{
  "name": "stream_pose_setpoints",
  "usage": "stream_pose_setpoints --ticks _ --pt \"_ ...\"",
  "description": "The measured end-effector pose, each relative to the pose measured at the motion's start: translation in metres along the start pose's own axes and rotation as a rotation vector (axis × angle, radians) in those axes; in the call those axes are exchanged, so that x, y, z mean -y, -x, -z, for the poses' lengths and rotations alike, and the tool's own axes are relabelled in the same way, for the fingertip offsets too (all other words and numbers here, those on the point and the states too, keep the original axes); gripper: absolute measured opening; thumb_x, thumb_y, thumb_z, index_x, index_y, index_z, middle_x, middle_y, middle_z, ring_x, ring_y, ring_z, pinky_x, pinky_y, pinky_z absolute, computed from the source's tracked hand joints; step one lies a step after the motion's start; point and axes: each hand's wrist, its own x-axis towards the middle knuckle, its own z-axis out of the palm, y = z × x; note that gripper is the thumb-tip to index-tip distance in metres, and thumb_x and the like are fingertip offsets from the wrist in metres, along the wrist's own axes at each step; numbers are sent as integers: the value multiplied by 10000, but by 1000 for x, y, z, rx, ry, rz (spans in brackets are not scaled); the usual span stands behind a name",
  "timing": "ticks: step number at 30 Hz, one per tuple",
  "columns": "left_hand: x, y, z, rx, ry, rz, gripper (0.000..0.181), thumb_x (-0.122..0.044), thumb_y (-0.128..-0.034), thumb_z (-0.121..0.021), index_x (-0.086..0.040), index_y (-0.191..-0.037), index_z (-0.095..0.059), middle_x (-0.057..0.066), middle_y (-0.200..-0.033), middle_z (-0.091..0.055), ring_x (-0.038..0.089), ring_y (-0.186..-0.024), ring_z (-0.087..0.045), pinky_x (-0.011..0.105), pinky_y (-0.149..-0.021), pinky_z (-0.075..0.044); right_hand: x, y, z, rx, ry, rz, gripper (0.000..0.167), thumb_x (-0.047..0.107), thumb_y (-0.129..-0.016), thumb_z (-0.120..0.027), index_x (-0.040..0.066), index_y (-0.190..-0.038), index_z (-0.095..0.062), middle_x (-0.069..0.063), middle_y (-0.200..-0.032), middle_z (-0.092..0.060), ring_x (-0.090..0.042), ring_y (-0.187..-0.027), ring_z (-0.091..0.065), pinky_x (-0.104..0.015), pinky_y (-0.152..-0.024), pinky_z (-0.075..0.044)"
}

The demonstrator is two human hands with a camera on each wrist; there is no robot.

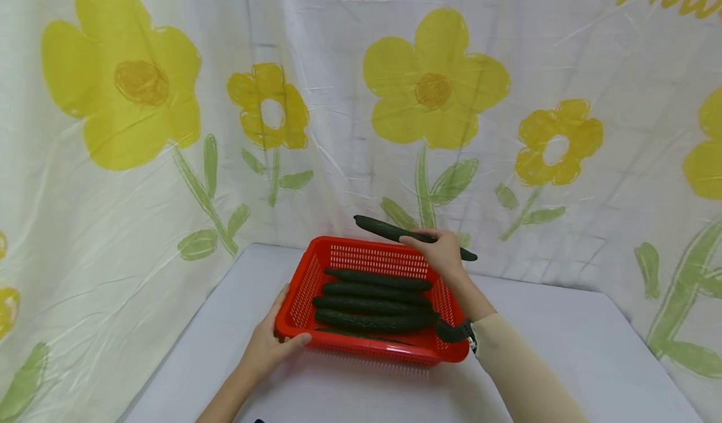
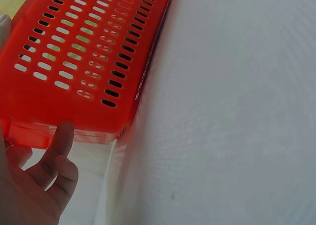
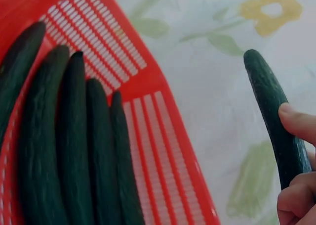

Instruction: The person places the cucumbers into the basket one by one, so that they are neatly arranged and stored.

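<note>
A dark green cucumber is held above the back right of the red plastic basket. My right hand grips it around the middle, thumb along the near side, as the right wrist view also shows. Inside the basket several more cucumbers lie side by side, roughly parallel to its long sides. My left hand holds the basket's front left corner, thumb over the rim. In the left wrist view its fingers bend against the outside of the slotted wall.
The basket stands on a table with a white cover. Behind it hangs a white curtain printed with yellow flowers, close to the table's back edge. A small dark object shows at the bottom edge of the head view.
</note>
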Motion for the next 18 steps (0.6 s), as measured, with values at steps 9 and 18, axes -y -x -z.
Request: stream_pose_setpoints --ticks 9,18 --pt "0 -2 0 3 -35 5 1087 -260 -854 -879 -247 -1712 -212 155 -1623 -483 231 -1204 -614 227 -947 -518 -4 -5 -50 -5 -94 58 443 365 -854 -907 94 -1192 -814 -175 -1424 -651 -341 -1328 -571 -533 -1074 -491" --pt "-1 -4 0 13 -25 -13 1089 -245 -852 -882 -236 -1712 -215 157 -1642 -457 206 -1190 -605 199 -935 -501 -18 -11 -69 9 -126 68 395 388 -852 -906 148 -1157 -832 -113 -1369 -697 -298 -1296 -601 -538 -1069 -501"
